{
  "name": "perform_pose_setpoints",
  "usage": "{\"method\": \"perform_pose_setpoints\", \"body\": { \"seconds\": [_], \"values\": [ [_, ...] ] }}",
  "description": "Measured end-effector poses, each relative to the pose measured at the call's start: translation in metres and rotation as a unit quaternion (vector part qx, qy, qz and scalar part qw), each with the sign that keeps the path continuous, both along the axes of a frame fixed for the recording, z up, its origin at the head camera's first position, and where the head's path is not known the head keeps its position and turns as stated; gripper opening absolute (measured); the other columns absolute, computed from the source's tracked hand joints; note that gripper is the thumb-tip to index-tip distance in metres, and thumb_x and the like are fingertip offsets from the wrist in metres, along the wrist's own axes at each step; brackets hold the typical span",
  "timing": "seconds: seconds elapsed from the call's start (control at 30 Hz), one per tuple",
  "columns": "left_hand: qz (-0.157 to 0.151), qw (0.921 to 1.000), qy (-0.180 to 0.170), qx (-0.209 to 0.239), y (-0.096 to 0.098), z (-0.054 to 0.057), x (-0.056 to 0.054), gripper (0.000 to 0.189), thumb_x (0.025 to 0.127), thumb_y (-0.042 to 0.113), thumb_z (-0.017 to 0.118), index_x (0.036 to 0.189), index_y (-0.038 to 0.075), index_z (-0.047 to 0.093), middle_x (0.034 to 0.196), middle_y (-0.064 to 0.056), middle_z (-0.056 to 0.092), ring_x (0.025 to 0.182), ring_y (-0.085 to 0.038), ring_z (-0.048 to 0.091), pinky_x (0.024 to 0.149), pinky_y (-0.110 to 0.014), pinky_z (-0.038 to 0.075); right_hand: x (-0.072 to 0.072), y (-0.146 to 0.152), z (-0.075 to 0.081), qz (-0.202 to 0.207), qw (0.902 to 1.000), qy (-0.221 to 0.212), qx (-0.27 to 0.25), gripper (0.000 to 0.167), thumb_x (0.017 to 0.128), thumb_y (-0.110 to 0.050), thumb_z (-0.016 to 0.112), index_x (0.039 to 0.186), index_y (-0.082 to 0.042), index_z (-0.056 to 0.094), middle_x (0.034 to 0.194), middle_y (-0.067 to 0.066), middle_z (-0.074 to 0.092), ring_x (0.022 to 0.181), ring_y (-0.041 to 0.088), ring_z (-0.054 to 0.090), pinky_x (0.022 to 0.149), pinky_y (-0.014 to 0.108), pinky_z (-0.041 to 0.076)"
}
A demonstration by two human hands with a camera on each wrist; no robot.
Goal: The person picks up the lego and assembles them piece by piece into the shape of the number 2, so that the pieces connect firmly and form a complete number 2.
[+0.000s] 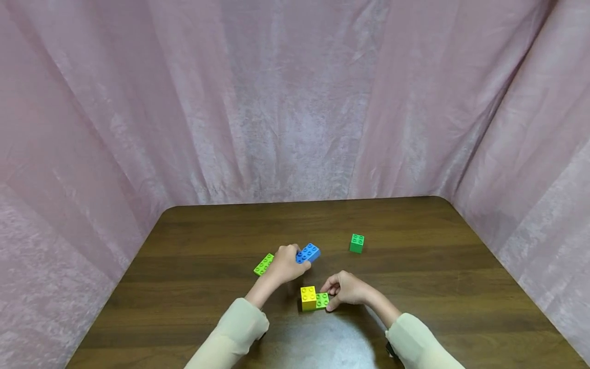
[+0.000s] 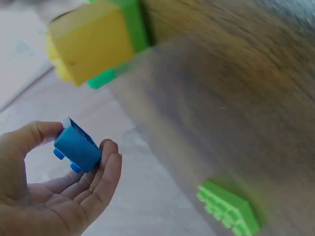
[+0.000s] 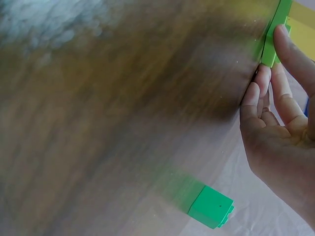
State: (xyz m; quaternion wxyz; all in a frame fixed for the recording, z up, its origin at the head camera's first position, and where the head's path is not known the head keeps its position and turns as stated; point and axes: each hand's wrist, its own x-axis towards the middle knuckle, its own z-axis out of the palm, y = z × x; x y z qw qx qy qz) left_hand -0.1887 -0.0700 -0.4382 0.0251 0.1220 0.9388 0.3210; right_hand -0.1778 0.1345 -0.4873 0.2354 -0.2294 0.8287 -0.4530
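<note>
My left hand (image 1: 286,264) pinches a blue brick (image 1: 308,253) between thumb and fingers; in the left wrist view the blue brick (image 2: 78,148) is tilted. Nearer to me, a yellow brick (image 1: 308,298) sits on the left half of a flat light green brick (image 1: 322,301), whose right studs show bare. My right hand (image 1: 348,288) pinches the right end of that light green brick, thumb on the near side and fingers at the far side. In the right wrist view the thumb presses the light green brick (image 3: 268,49) by its edge.
Another flat light green brick (image 1: 264,264) lies left of my left hand, partly behind it. A darker green brick (image 1: 357,243) stands farther back on the right. The brown wooden table (image 1: 207,230) ends at a pink curtain (image 1: 299,102).
</note>
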Motion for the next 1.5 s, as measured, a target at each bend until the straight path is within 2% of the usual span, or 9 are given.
{"method": "perform_pose_setpoints", "body": {
  "seconds": [0.13, 0.3, 0.43, 0.57, 0.73, 0.83, 0.97, 1.13, 1.5],
  "values": [
    [-0.045, 0.999, -0.002, 0.004, -0.002, 0.007, 0.011, 0.04, 0.083, 0.016, 0.069, 0.112, -0.01, 0.064, 0.1, -0.02, 0.07, 0.075, -0.017, 0.058, 0.068, -0.03, 0.051, 0.0, 0.001, 0.0, -0.002, 1.0, 0.0, 0.003, 0.03, 0.07, 0.001, 0.084, 0.097, 0.004, 0.073, 0.079, 0.003, 0.064, 0.074, 0.008, 0.05, 0.064, 0.016, 0.043],
    [-0.112, 0.9936, -0.008, 0.001, 0.0, 0.012, 0.021, 0.034, 0.086, 0.013, 0.069, 0.111, -0.01, 0.065, 0.099, -0.018, 0.07, 0.075, -0.014, 0.056, 0.068, -0.027, 0.049, 0.0, 0.002, -0.001, 0.0, 0.9999, 0.013, 0.005, 0.031, 0.068, 0.001, 0.084, 0.097, 0.006, 0.072, 0.08, 0.003, 0.066, 0.074, 0.007, 0.051, 0.064, 0.016, 0.044],
    [-0.135, 0.9909, -0.004, 0.002, -0.003, 0.014, 0.028, 0.032, 0.088, 0.011, 0.07, 0.111, -0.009, 0.065, 0.098, -0.017, 0.071, 0.074, -0.011, 0.055, 0.066, -0.024, 0.048, -0.001, 0.001, -0.001, 0.003, 0.9998, 0.016, 0.009, 0.029, 0.069, 0.0, 0.084, 0.095, 0.005, 0.072, 0.079, 0.003, 0.065, 0.074, 0.01, 0.052, 0.064, 0.017, 0.045],
    [-0.139, 0.9902, -0.007, 0.005, -0.008, 0.013, 0.033, 0.032, 0.088, 0.011, 0.071, 0.113, -0.009, 0.065, 0.102, -0.018, 0.071, 0.078, -0.012, 0.059, 0.069, -0.025, 0.051, 0.0, 0.0, 0.0, -0.001, 0.9999, 0.009, 0.009, 0.031, 0.07, 0.0, 0.084, 0.097, 0.006, 0.071, 0.084, 0.006, 0.067, 0.077, 0.011, 0.053, 0.067, 0.018, 0.046],
    [-0.138, 0.9903, -0.017, 0.006, -0.013, 0.011, 0.04, 0.032, 0.087, 0.01, 0.071, 0.113, -0.008, 0.065, 0.105, -0.018, 0.071, 0.084, -0.015, 0.061, 0.073, -0.029, 0.053, 0.0, 0.0, 0.0, 0.0, 1.0, 0.002, -0.001, 0.033, 0.07, 0.002, 0.083, 0.1, 0.007, 0.071, 0.099, 0.015, 0.074, 0.08, 0.011, 0.053, 0.069, 0.018, 0.046],
    [-0.138, 0.9901, -0.022, 0.009, -0.015, 0.009, 0.042, 0.031, 0.086, 0.009, 0.072, 0.112, -0.008, 0.065, 0.104, -0.018, 0.071, 0.083, -0.015, 0.06, 0.073, -0.029, 0.053, 0.001, 0.0, 0.001, -0.002, 1.0, 0.005, -0.002, 0.028, 0.07, 0.001, 0.083, 0.093, 0.007, 0.069, 0.091, 0.013, 0.073, 0.076, 0.01, 0.052, 0.066, 0.018, 0.045],
    [-0.146, 0.989, -0.025, 0.01, -0.015, 0.005, 0.045, 0.03, 0.086, 0.009, 0.072, 0.11, -0.008, 0.066, 0.101, -0.017, 0.071, 0.082, -0.013, 0.06, 0.072, -0.026, 0.051, 0.001, 0.0, 0.001, -0.009, 0.9999, 0.007, 0.0, 0.027, 0.068, 0.001, 0.084, 0.089, 0.006, 0.068, 0.078, 0.004, 0.063, 0.073, 0.009, 0.051, 0.064, 0.018, 0.044],
    [-0.146, 0.9889, -0.025, 0.012, -0.016, 0.003, 0.046, 0.03, 0.086, 0.009, 0.073, 0.11, -0.007, 0.066, 0.101, -0.017, 0.071, 0.083, -0.013, 0.061, 0.071, -0.025, 0.051, 0.0, 0.0, 0.0, -0.01, 0.9999, 0.012, -0.006, 0.028, 0.066, 0.002, 0.084, 0.09, 0.006, 0.069, 0.078, 0.002, 0.063, 0.074, 0.009, 0.052, 0.065, 0.016, 0.045],
    [-0.137, 0.9899, -0.023, 0.025, -0.016, -0.001, 0.049, 0.032, 0.083, 0.009, 0.076, 0.109, -0.007, 0.067, 0.1, -0.017, 0.072, 0.082, -0.013, 0.061, 0.068, -0.021, 0.05, -0.001, 0.002, -0.002, -0.001, 0.9997, 0.016, -0.02, 0.027, 0.066, 0.004, 0.084, 0.09, 0.008, 0.071, 0.076, 0.007, 0.067, 0.07, 0.005, 0.051, 0.062, 0.015, 0.045]
  ]
}}
